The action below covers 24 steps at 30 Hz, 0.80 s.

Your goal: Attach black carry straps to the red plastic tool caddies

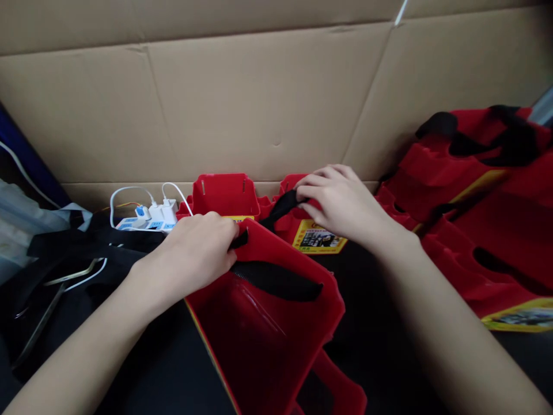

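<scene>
A red plastic tray-like carrier [263, 328] lies tilted in front of me on a dark surface. A black strap [276, 210] runs from its near rim toward the back. My left hand [194, 253] is closed on the carrier's rim where the strap enters a slot. My right hand [341, 202] pinches the strap's far end above another red piece with a yellow label [317, 239].
A stack of red carriers with black straps [484, 207] lies at the right. A white power strip with plugged chargers and cables [149, 218] sits at the back left. Black fabric and a plastic bag [26, 230] lie at the left. A cardboard wall [259, 98] stands behind everything.
</scene>
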Each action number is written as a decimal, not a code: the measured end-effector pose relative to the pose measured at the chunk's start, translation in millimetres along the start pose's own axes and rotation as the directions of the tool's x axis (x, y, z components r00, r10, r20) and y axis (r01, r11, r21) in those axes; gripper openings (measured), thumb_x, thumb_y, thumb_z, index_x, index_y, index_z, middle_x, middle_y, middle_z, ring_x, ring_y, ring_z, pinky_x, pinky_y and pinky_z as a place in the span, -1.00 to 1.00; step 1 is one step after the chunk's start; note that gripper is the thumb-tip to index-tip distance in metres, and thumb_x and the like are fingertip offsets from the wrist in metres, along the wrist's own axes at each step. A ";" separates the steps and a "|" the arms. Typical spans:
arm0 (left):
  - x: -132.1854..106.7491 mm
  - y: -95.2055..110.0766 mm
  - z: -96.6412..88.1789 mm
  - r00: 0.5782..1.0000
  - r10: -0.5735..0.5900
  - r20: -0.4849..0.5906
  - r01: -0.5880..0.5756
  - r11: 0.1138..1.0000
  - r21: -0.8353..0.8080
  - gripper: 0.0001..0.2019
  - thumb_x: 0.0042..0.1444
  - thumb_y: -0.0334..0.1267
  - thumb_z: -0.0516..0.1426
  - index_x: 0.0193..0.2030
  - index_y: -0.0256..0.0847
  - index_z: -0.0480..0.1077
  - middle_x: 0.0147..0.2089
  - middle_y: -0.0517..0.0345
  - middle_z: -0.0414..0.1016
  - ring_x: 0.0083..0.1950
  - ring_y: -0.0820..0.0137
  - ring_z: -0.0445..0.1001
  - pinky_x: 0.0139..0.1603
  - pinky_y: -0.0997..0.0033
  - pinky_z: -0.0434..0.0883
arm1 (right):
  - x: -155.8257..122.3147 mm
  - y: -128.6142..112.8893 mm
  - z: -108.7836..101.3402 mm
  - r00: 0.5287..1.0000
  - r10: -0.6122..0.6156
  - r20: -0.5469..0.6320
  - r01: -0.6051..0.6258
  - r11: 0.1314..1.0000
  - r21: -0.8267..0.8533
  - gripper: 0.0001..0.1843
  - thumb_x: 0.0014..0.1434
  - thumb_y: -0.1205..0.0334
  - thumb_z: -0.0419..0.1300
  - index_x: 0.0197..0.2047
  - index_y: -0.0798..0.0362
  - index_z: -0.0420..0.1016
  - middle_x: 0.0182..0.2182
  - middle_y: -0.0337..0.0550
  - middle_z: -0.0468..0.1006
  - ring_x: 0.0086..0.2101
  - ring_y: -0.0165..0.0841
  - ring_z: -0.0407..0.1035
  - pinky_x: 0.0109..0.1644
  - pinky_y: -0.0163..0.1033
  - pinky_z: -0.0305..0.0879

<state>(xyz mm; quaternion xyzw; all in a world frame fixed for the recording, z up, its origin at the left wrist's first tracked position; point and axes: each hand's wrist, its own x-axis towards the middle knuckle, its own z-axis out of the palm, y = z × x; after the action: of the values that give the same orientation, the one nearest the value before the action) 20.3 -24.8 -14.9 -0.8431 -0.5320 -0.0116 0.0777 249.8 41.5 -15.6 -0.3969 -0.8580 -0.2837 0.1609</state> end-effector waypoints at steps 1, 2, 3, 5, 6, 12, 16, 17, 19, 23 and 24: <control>0.2 -0.2 0.1 1.000 -0.013 -0.003 0.013 1.000 0.000 -0.84 0.06 -0.29 -0.02 -0.37 -0.20 0.37 -0.43 0.09 0.45 -0.39 0.31 0.44 -0.47 0.39 0.16 | -0.8 -1.4 -2.2 1.000 -0.004 -0.018 0.004 1.000 0.002 -0.84 0.09 0.28 0.05 -0.33 0.04 0.47 -0.12 -0.05 0.47 -0.04 -0.13 0.23 0.13 0.09 -0.01; 0.9 0.0 0.5 1.000 -0.027 -0.010 0.027 1.000 -0.003 -0.85 0.06 -0.30 -0.02 -0.37 -0.21 0.37 -0.43 0.09 0.45 -0.39 0.31 0.44 -0.46 0.40 0.16 | -1.0 -5.7 -3.5 0.999 -0.026 -0.037 0.027 0.999 0.032 -0.83 0.09 0.29 0.06 -0.29 0.03 0.47 -0.05 -0.06 0.43 0.02 -0.13 0.19 0.16 0.08 -0.06; 1.8 0.7 1.0 0.999 -0.038 -0.020 0.037 0.999 -0.007 -0.86 0.05 -0.32 -0.02 -0.36 -0.22 0.35 -0.43 0.08 0.44 -0.38 0.31 0.44 -0.46 0.40 0.16 | -0.7 -12.4 -4.1 0.997 -0.061 -0.051 0.066 0.994 0.088 -0.79 0.09 0.28 0.07 -0.20 0.03 0.45 0.02 -0.09 0.38 0.07 -0.16 0.15 0.21 0.06 -0.12; 4.2 2.8 2.6 0.996 -0.063 -0.061 0.063 0.998 -0.013 -0.90 0.03 -0.32 0.00 -0.34 -0.23 0.31 -0.43 0.09 0.44 -0.39 0.31 0.43 -0.48 0.40 0.14 | 1.3 -29.0 -3.6 0.988 -0.150 -0.042 0.155 0.955 0.253 -0.65 0.13 0.24 0.07 0.01 0.01 0.34 0.10 -0.13 0.32 0.11 -0.24 0.12 0.25 0.01 -0.18; 5.3 4.1 3.6 0.993 -0.077 -0.085 0.076 0.997 -0.013 -0.90 0.01 -0.32 0.01 -0.32 -0.23 0.29 -0.43 0.10 0.43 -0.40 0.31 0.43 -0.50 0.40 0.12 | 2.7 -37.0 -3.0 0.982 -0.185 -0.027 0.183 0.922 0.340 -0.60 0.16 0.22 0.05 0.08 0.01 0.28 0.10 -0.14 0.32 0.10 -0.28 0.15 0.25 -0.02 -0.15; 9.2 2.3 6.2 0.987 -0.039 -0.155 0.025 0.996 -0.090 -0.98 0.00 -0.33 0.01 -0.41 -0.20 0.22 -0.48 0.17 0.38 -0.45 0.34 0.38 -0.51 0.40 0.11 | 5.7 -45.3 -4.5 0.980 -0.142 0.143 0.062 0.886 0.459 -0.73 0.24 0.26 -0.06 -0.22 0.04 0.47 -0.25 -0.16 0.54 -0.23 -0.36 0.40 -0.10 -0.25 0.21; 12.1 -10.8 2.3 0.962 0.138 -0.235 -0.212 0.919 -0.332 -0.90 0.06 -0.24 0.05 -0.29 -0.19 0.24 -0.34 0.20 0.41 -0.36 0.42 0.39 -0.37 0.42 0.27 | 3.9 -36.1 -7.0 0.980 -0.053 0.191 -0.017 0.938 0.346 -0.79 0.20 0.23 0.02 -0.21 0.02 0.47 -0.27 -0.16 0.54 -0.32 -0.37 0.40 -0.28 -0.32 0.21; 13.4 -14.7 1.8 0.943 0.177 -0.281 -0.274 0.892 -0.359 -0.85 0.06 -0.25 0.06 -0.21 -0.19 0.24 -0.24 0.17 0.41 -0.26 0.41 0.40 -0.29 0.41 0.31 | 3.7 -35.9 -6.7 0.979 -0.053 0.195 -0.017 0.941 0.339 -0.79 0.20 0.23 0.02 -0.20 0.01 0.47 -0.27 -0.16 0.54 -0.32 -0.37 0.41 -0.29 -0.33 0.21; 16.7 -22.1 2.0 0.904 0.294 -0.311 -0.403 0.831 -0.383 -0.71 0.05 -0.32 0.09 -0.06 -0.19 0.21 -0.03 0.10 0.36 -0.05 0.39 0.36 -0.09 0.40 0.31 | 3.9 -36.8 -4.7 0.979 -0.059 0.193 -0.010 0.942 0.336 -0.77 0.20 0.23 0.02 -0.16 -0.01 0.47 -0.27 -0.16 0.55 -0.32 -0.36 0.41 -0.29 -0.32 0.20; 21.2 -35.5 4.0 0.861 0.478 -0.176 -0.502 0.741 -0.445 -0.55 0.02 -0.25 0.16 0.07 -0.13 0.19 0.05 0.10 0.32 0.01 0.36 0.33 -0.04 0.40 0.30 | 3.9 -33.1 0.5 0.980 -0.086 0.179 0.012 0.926 0.377 -0.76 0.20 0.24 0.03 -0.14 -0.01 0.48 -0.28 -0.17 0.56 -0.33 -0.37 0.42 -0.27 -0.32 0.22; 21.5 -38.0 3.8 0.863 0.483 -0.152 -0.495 0.744 -0.449 -0.53 0.00 -0.21 0.17 0.08 -0.11 0.20 0.02 0.11 0.35 -0.04 0.36 0.36 -0.08 0.41 0.32 | 3.4 -30.1 1.2 0.981 -0.089 0.170 0.017 0.921 0.389 -0.76 0.20 0.24 0.03 -0.14 -0.01 0.48 -0.27 -0.17 0.56 -0.31 -0.37 0.43 -0.24 -0.31 0.22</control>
<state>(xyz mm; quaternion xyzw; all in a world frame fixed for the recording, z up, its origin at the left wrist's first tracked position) -4.8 11.0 -12.0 -0.9453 -0.2721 -0.1313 -0.1233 224.4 28.5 -25.6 -0.3586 -0.9185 -0.0758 0.1480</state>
